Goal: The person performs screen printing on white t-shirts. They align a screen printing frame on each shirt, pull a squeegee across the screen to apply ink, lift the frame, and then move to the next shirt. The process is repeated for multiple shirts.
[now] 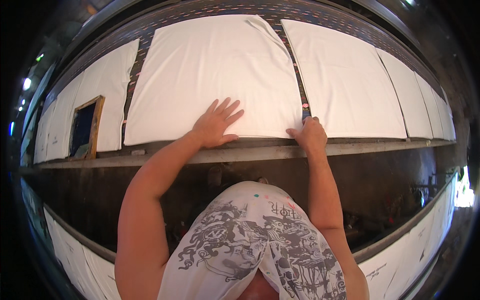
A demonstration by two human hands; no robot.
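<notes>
The white cloth (210, 70) lies on the patterned surface (215, 8), creased at its far right corner. The left hand (217, 124) rests on it, fingers spread — a light, flat palm should smooth without dragging. The right hand (311, 134) curls its fingers at the near right corner, pinching or not, I cannot tell; best kept clear of the neighbouring cloth (345, 75).
</notes>
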